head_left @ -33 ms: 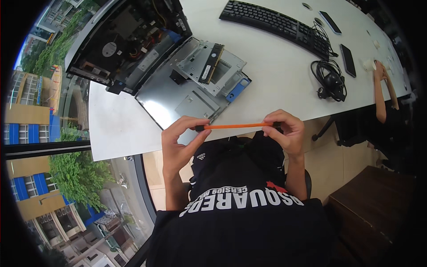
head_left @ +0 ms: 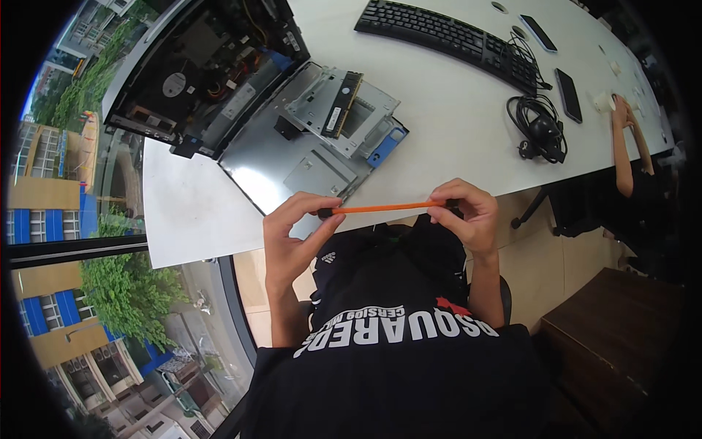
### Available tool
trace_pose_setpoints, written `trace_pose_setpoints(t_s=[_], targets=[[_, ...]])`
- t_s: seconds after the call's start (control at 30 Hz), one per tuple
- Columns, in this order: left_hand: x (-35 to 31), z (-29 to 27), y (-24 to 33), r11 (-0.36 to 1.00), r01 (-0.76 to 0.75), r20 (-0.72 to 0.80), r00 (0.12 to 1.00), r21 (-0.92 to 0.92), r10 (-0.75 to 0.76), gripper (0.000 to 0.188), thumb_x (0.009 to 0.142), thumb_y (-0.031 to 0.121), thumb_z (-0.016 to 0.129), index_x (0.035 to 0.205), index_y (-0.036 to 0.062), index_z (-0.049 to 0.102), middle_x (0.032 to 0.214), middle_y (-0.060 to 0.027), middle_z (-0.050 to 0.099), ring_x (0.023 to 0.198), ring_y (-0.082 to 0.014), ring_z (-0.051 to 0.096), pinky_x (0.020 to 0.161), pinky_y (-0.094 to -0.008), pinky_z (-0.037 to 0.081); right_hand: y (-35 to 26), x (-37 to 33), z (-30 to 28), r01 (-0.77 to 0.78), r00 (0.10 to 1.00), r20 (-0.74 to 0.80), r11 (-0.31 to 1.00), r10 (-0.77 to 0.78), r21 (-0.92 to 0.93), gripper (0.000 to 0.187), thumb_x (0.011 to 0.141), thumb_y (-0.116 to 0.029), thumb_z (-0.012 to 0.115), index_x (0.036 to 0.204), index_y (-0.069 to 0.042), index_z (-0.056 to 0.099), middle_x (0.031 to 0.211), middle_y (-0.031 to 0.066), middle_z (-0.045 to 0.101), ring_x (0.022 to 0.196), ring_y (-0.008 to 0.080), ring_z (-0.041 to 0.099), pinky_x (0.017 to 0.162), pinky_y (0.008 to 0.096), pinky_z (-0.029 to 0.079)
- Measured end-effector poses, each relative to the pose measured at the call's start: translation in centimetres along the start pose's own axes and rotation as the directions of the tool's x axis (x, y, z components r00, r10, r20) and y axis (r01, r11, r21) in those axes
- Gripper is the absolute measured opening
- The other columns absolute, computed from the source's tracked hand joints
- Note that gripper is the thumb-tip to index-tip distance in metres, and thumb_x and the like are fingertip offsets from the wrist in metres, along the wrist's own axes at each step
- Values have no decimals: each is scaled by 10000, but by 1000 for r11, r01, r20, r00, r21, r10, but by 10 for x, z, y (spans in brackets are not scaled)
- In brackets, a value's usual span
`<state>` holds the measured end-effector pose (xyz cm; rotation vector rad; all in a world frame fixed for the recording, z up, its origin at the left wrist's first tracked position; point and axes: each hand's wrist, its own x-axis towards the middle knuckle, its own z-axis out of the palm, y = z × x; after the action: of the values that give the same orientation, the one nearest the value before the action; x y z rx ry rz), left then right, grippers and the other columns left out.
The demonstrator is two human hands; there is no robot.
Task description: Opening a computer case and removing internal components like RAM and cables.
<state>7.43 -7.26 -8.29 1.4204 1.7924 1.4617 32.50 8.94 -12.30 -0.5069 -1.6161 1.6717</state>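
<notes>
A short orange SATA cable [head_left: 386, 208] with black plugs at its ends is stretched nearly straight between my hands, just off the table's near edge. My left hand [head_left: 296, 233] pinches its left plug between thumb and fingers, and my right hand [head_left: 468, 216] pinches the right plug. Beyond my left hand lies a metal side panel [head_left: 252, 164]. On the panel rests a metal drive bracket [head_left: 376, 102] with a blue latch [head_left: 387, 148], and a memory module [head_left: 342, 104] lies across the bracket. The opened computer case [head_left: 208, 80] stands behind, its inside showing.
Farther right on the white table [head_left: 446, 132] are a black keyboard [head_left: 446, 40], a coiled black cable with a mouse [head_left: 545, 132] and two phones [head_left: 568, 95]. Another person's hands [head_left: 621, 113] are at the far right. A window [head_left: 73, 249] borders the left; a brown cabinet [head_left: 599, 336] stands behind right.
The whole view has shifted slightly, so the table things appear a little farther left. Both hands keep the same pinch on the SATA cable.
</notes>
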Motion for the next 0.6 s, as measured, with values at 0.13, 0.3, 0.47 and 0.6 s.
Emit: trace_pose_setpoints(t_s=[0.13, 0.3, 0.47, 0.6], targets=[[6, 8, -2, 998, -47, 72, 996, 47, 43, 262, 768, -11, 852, 1021, 38, 805, 885, -62, 731, 835, -162, 667, 735, -271, 516, -1, -5, -4, -26, 999, -24, 998, 25, -54, 212, 840, 96, 772, 1034, 14, 751, 957, 79, 715, 859, 131, 687, 731, 242, 580], [6, 14, -2, 998, -42, 101, 994, 50, 37, 248, 758, -6, 856, 995, 53, 814, 882, -53, 726, 819, -168, 656, 736, -281, 514, -1, -9, -8, -29, 999, -16, 997, 28, -78, 208, 844, 73, 785, 1037, 3, 755, 958, 69, 721, 863, 119, 686, 729, 236, 570], [7, 13, -2, 996, -48, 109, 993, 70, 40, 253, 751, -7, 859, 992, 54, 815, 888, -51, 727, 825, -174, 652, 746, -295, 511, -4, -7, -8, 22, 1000, 20, 981, -19, -191, 243, 789, 113, 793, 1013, 31, 747, 932, 107, 723, 803, 153, 683, 694, 260, 547], [8, 14, -3, 994, -64, 116, 992, 93, 53, 256, 748, 5, 868, 993, 51, 814, 885, -53, 725, 829, -173, 648, 740, -293, 504, -8, -4, -4, 47, 998, 59, 945, -30, -323, 195, 816, 35, 817, 994, -30, 770, 897, 47, 726, 740, 92, 662, 637, 221, 546]])
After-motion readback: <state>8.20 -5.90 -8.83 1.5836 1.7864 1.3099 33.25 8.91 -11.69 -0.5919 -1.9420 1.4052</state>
